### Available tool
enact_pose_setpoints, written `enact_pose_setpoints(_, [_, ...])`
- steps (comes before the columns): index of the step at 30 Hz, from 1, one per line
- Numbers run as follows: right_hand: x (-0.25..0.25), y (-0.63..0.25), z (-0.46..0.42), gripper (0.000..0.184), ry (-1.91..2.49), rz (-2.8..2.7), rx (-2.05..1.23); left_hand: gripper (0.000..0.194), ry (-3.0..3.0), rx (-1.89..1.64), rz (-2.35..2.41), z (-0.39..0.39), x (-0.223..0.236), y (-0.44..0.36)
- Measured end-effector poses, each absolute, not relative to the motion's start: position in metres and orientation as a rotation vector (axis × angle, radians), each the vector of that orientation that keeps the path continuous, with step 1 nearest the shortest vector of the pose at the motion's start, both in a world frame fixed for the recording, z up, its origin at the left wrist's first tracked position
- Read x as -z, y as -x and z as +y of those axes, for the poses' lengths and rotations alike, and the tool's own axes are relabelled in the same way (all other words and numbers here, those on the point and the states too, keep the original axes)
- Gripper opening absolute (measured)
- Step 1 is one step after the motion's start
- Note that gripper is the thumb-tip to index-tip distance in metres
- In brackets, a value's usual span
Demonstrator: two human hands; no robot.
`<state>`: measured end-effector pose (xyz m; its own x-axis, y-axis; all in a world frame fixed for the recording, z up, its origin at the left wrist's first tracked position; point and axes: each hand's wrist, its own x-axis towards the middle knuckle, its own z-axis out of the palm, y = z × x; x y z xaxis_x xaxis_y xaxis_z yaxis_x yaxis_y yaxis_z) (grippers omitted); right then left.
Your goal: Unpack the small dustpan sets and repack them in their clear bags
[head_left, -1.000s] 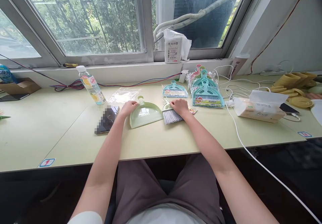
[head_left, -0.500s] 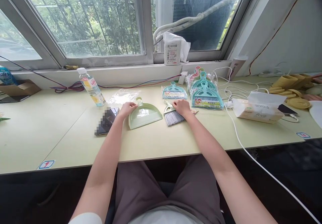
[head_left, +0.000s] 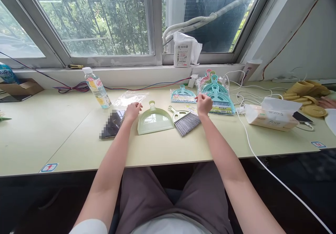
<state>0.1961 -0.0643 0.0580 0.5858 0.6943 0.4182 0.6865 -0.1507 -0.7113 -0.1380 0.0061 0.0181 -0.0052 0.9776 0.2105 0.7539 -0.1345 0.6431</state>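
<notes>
A pale green dustpan (head_left: 155, 122) lies on the table with its short handle pointing away from me. Just left of it hovers my left hand (head_left: 133, 112), its fingers loosely curled in and nothing visible in them. To the dustpan's right, a small hand brush (head_left: 187, 122) with a pale green handle and grey bristles rests at a slant, close to the pan's corner. My right hand (head_left: 204, 105) is closed like a fist above the brush's far right end, apart from the handle. A printed card (head_left: 192, 109) shows partly behind the brush.
Wrapped blue dustpan sets (head_left: 219, 99) stand at the back right, with another wrapped set (head_left: 183, 95) beside them. A bottle (head_left: 97, 88), a phone (head_left: 113, 123) and a clear plastic bag (head_left: 130, 98) are on the left. A tissue pack (head_left: 273, 115) and a white cable (head_left: 252, 146) lie right.
Both hands have let go: the left has come off the dustpan's handle, and the right has lifted off the brush to the right. The brush is now turned and fully uncovered.
</notes>
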Motion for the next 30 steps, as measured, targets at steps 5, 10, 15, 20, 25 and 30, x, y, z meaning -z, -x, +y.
enact_pose_setpoints(5, [-0.052,-0.226,-0.056,0.055,1.840,-0.644,-0.187,0.036,-1.863,-1.099,1.908,0.002,-0.025,0.141])
enact_pose_setpoints(10, [-0.046,-0.245,-0.052,0.058,1.828,-0.492,-0.216,0.035,-1.758,-1.194,2.003,-0.004,-0.033,0.141])
enact_pose_setpoints(15, [-0.048,-0.247,-0.054,0.064,1.784,-0.530,-0.194,0.034,-1.724,-1.204,2.003,-0.009,-0.038,0.138])
enact_pose_setpoints(20, [-0.047,-0.243,-0.050,0.064,1.866,-0.877,-0.110,0.032,-1.730,-1.158,1.966,-0.010,-0.040,0.135])
enact_pose_setpoints(25, [-0.041,-0.212,-0.045,0.054,1.941,-1.536,-0.027,0.028,-1.907,-0.971,1.974,-0.020,-0.047,0.125])
enact_pose_setpoints(30, [-0.037,-0.164,-0.058,0.037,1.992,-2.099,0.106,0.029,-2.269,-0.743,1.886,-0.027,-0.044,0.116])
